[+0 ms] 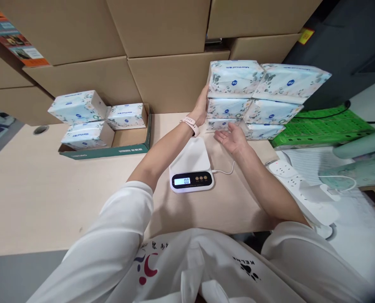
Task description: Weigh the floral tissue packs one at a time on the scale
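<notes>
My left hand (202, 106) lies flat along the left side of a stack of tissue packs (230, 80), fingers stretched out and partly hidden by the packs. In front of the bottom row, my right hand (233, 139) is open, palm turned up and fingers spread, close to a lower tissue pack (220, 124). The stack stands two packs wide and three high, with white and pale blue floral wrapping. Nearer to me, between my forearms, sits a white digital scale (194, 158) reading 0.0, its platform bare.
A green shallow carton (121, 150) on the left holds several tissue packs (127, 116). Cardboard boxes (168, 80) form a wall behind the table (32, 189). To the right are a white power strip (296, 185), a cable and a green crate (320, 126).
</notes>
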Tool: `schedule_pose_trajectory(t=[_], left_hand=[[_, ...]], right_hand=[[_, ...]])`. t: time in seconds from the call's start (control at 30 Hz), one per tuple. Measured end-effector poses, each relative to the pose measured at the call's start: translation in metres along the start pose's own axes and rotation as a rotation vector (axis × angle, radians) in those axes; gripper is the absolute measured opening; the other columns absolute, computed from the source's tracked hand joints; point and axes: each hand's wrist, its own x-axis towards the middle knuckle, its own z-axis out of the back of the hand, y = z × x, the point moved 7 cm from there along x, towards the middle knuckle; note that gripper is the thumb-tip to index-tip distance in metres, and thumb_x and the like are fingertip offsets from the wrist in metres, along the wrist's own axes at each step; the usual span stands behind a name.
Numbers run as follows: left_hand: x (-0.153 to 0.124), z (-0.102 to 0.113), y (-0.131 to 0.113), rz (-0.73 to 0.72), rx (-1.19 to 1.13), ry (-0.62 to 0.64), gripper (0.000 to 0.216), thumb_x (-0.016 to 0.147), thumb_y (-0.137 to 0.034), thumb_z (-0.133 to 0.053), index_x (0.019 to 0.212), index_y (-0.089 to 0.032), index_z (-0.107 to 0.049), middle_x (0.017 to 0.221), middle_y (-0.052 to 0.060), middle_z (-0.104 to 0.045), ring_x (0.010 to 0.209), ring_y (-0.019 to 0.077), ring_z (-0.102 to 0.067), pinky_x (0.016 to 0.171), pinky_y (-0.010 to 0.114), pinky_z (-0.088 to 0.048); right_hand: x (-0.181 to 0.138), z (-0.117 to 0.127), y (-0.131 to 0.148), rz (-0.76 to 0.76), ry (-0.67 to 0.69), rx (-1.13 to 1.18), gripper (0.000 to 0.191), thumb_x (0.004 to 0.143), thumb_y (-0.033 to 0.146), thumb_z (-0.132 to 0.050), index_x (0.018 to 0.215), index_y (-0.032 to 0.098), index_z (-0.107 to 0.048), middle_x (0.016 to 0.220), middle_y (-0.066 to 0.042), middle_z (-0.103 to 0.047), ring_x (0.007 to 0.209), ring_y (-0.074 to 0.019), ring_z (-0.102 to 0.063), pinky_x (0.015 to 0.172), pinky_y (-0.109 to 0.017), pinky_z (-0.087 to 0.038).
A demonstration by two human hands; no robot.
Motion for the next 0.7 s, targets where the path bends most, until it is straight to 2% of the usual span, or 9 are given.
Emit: schedule_pose_trajectory(t=[0.13, 0.2, 0.27, 0.37, 0.43, 0.5, 0.57, 0.6, 0.7], left_hand=[[-0.016, 0.018, -0.001, 0.003, 0.086, -0.097, 0.061, 0.116, -0.059, -0.024, 0.159, -0.024, -0.049, 0.17, 0.0, -0.048, 0.17, 0.0331, -0.018, 0.137, 0.066, -0.014], [-0.034, 0.033, -0.006, -0.022, 0.165, -0.148, 0.053, 0.115, -0.053, -0.034, 0.159, -0.027, -0.048, 0.178, 0.003, -0.035, 0.17, 0.0337, -0.016, 0.134, 0.07, -0.012], [-0.059, 0.053, -0.02, -0.115, 0.289, -0.152, 0.049, 0.111, -0.05, -0.048, 0.153, -0.026, -0.055, 0.176, 0.006, -0.038, 0.169, 0.033, -0.022, 0.135, 0.065, -0.019], [-0.111, 0.1, -0.07, -0.432, 0.538, -0.195, 0.035, 0.103, -0.036, -0.066, 0.135, -0.022, -0.069, 0.158, 0.006, -0.062, 0.159, 0.0302, -0.046, 0.132, 0.049, -0.035], [-0.158, 0.153, -0.119, -0.682, 0.689, -0.42, 0.022, 0.102, -0.023, -0.066, 0.122, -0.023, -0.072, 0.142, 0.002, -0.072, 0.147, 0.0254, -0.056, 0.129, 0.04, -0.039], [-0.211, 0.218, -0.166, -0.812, 0.829, -0.81, 0.022, 0.104, -0.012, -0.057, 0.12, -0.021, -0.068, 0.134, -0.003, -0.073, 0.139, 0.0189, -0.059, 0.125, 0.036, -0.041], [-0.254, 0.278, -0.198, -0.653, 1.086, -1.151, 0.03, 0.112, -0.015, -0.04, 0.139, -0.017, -0.053, 0.152, -0.003, -0.061, 0.147, 0.0156, -0.048, 0.129, 0.035, -0.035], [-0.271, 0.306, -0.207, -0.449, 1.222, -1.287, 0.035, 0.115, -0.016, -0.028, 0.146, -0.013, -0.042, 0.16, 0.001, -0.054, 0.15, 0.0173, -0.044, 0.131, 0.038, -0.033], [-0.297, 0.354, -0.205, -0.076, 1.429, -1.128, 0.037, 0.116, -0.021, -0.022, 0.14, -0.004, -0.044, 0.163, 0.014, -0.05, 0.155, 0.0369, -0.039, 0.132, 0.058, -0.027]], right_hand=[[-0.018, 0.016, -0.007, 0.04, -0.03, -0.004, 0.005, 0.096, 0.027, -0.058, 0.091, 0.025, -0.057, 0.092, -0.002, -0.065, 0.081, -0.0117, -0.071, 0.068, -0.022, -0.064], [-0.03, 0.02, -0.006, 0.075, -0.024, -0.006, 0.006, 0.094, 0.027, -0.062, 0.09, 0.025, -0.058, 0.093, -0.001, -0.068, 0.079, -0.0112, -0.07, 0.07, -0.022, -0.063], [-0.043, 0.02, -0.001, 0.113, -0.008, -0.004, 0.005, 0.092, 0.027, -0.066, 0.091, 0.025, -0.062, 0.092, 0.0, -0.071, 0.078, -0.0112, -0.069, 0.074, -0.024, -0.064], [-0.064, 0.005, 0.01, 0.18, 0.075, -0.023, 0.005, 0.09, 0.026, -0.069, 0.094, 0.025, -0.068, 0.091, 0.0, -0.075, 0.079, -0.0123, -0.07, 0.083, -0.028, -0.066], [-0.079, -0.016, 0.014, 0.204, 0.168, -0.054, 0.007, 0.09, 0.027, -0.071, 0.096, 0.024, -0.072, 0.091, -0.001, -0.076, 0.08, -0.013, -0.071, 0.088, -0.031, -0.066], [-0.094, -0.043, 0.01, 0.176, 0.275, -0.1, 0.007, 0.09, 0.027, -0.071, 0.095, 0.023, -0.074, 0.091, -0.002, -0.077, 0.083, -0.0138, -0.072, 0.094, -0.032, -0.065], [-0.109, -0.077, -0.002, 0.101, 0.404, -0.151, 0.007, 0.092, 0.026, -0.069, 0.096, 0.022, -0.074, 0.096, -0.004, -0.078, 0.09, -0.0151, -0.074, 0.102, -0.033, -0.063], [-0.117, -0.096, -0.012, 0.054, 0.478, -0.181, 0.009, 0.094, 0.027, -0.067, 0.097, 0.021, -0.074, 0.1, -0.006, -0.079, 0.096, -0.0159, -0.075, 0.106, -0.034, -0.061], [-0.139, -0.154, -0.046, -0.07, 0.693, -0.286, 0.02, 0.1, 0.031, -0.058, 0.106, 0.019, -0.073, 0.119, -0.011, -0.08, 0.113, -0.0183, -0.075, 0.119, -0.038, -0.055]])
